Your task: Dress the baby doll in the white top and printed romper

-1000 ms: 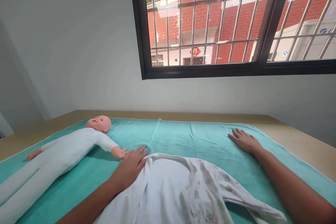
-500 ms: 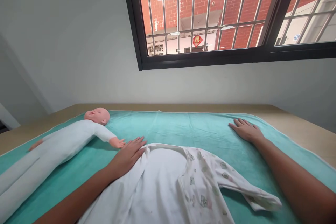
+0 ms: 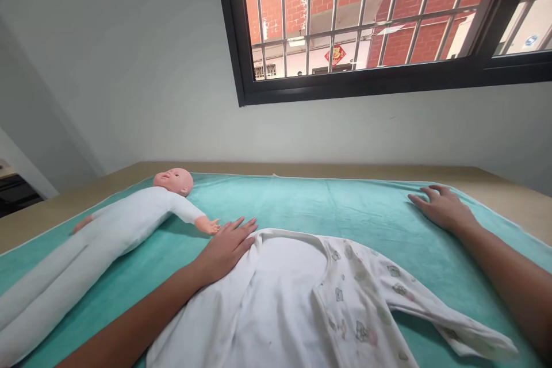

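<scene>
My left hand (image 3: 228,247) lies flat with its fingers out, resting at the shoulder edge of a white baby garment (image 3: 280,299). The garment is spread open at the front, and its printed right sleeve (image 3: 435,310) reaches out over the green cloth (image 3: 297,198). Just beyond my left fingers is the small hand of a baby doll (image 3: 125,218), which lies on its back in a white body. Far to the right, my right hand (image 3: 444,207) rests on the cloth near its back corner, fingers spread, holding nothing. The garment's lower part is out of frame.
The cloth covers a wooden table (image 3: 509,192) whose back edge meets a grey wall (image 3: 150,69). Above is a dark-framed window (image 3: 366,83) with metal bars. A dark object (image 3: 17,195) shows past the table at the far left.
The view has turned slightly left, so everything sits farther right. My right hand has shifted a little outward, with its fingers more lifted and bent. My left hand stays on the garment.
</scene>
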Demonstrator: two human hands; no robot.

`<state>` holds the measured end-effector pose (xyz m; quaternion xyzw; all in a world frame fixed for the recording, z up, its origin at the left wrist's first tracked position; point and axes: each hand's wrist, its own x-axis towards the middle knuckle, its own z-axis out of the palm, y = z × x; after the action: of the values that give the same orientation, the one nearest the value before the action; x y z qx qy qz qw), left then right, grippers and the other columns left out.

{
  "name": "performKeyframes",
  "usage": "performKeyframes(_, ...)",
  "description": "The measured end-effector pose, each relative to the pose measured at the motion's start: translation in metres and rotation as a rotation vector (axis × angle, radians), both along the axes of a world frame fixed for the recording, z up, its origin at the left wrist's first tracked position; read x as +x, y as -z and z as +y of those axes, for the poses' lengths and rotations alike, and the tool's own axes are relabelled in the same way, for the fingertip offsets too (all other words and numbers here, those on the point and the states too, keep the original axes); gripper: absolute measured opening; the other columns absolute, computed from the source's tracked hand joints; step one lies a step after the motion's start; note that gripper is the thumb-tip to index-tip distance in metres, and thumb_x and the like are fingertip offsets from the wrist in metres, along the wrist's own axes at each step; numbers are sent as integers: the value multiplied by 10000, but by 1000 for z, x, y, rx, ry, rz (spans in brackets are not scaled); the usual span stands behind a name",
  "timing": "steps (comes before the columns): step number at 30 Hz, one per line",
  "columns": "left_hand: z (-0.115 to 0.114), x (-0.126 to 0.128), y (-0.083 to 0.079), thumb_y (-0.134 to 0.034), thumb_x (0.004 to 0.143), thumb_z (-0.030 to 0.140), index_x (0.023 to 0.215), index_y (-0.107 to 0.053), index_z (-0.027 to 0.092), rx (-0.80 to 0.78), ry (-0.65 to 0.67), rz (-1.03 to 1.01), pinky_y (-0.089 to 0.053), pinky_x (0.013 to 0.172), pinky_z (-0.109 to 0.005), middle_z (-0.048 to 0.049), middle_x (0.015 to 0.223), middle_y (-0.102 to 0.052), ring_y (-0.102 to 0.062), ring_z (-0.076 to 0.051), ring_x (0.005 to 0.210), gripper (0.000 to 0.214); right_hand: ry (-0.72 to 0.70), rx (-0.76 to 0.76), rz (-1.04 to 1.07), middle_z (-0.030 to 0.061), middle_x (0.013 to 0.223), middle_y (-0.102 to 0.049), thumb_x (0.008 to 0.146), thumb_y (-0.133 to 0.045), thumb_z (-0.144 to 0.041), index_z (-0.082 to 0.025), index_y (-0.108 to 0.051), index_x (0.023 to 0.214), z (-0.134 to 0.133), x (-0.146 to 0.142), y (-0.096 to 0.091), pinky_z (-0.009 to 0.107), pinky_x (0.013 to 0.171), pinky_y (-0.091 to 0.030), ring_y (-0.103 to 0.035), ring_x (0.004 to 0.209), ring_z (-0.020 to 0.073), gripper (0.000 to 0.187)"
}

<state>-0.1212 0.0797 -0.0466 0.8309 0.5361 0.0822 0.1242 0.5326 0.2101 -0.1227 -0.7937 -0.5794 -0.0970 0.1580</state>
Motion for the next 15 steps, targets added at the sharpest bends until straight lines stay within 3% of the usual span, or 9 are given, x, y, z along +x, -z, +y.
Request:
performKeyframes(5, -1, 2, -1, -224, 993, 550, 1458, -394, 356, 20, -14, 11, -173, 1203, -454, 69, 1567, -331, -199, -236, 1483, 531, -52, -177, 15, 160, 1519, -389, 891, -245, -729, -269, -476, 1403, -3, -2, -7, 561, 1068, -205, -333, 1377, 341, 726)
performKeyframes(8, -1, 2, -1, -236, 994, 543, 1442, -420, 358, 33, -20, 5, -201, 1193, -449, 66, 1559, -352, -221, -241, 1476, 518, 12, -158, 26, 185, 1572, -266, 885, -230, -741, -240, -436, 1434, -5, -5, -8, 555, 1057, -216, -268, 1411, 350, 771)
performKeyframes(10, 0, 2, 0, -242, 992, 543, 1437, -429, 356, 38, -24, 4, -215, 1187, -448, 63, 1557, -357, -224, -243, 1473, 517, 19, -162, 20, 190, 1571, -264, 890, -253, -725, -244, -441, 1429, -8, -9, -9, 552, 1048, -222, -257, 1415, 349, 746)
performKeyframes(12, 1, 2, 1, -245, 991, 545, 1435, -437, 345, 43, -23, -1, -225, 1182, -447, 53, 1554, -365, -231, -246, 1469, 523, 5, -120, -11, 196, 1534, -341, 911, -278, -678, -237, -478, 1398, -14, -15, -13, 536, 1049, -217, -284, 1399, 337, 686)
performKeyframes(15, 1, 1, 2, -250, 989, 546, 1436, -439, 334, 55, -13, -15, -231, 1177, -451, 44, 1552, -370, -244, -252, 1463, 530, 10, 112, -80, 225, 1438, -463, 972, -231, -543, -176, -524, 1344, -27, -32, -25, 495, 1068, -195, -350, 1355, 314, 599)
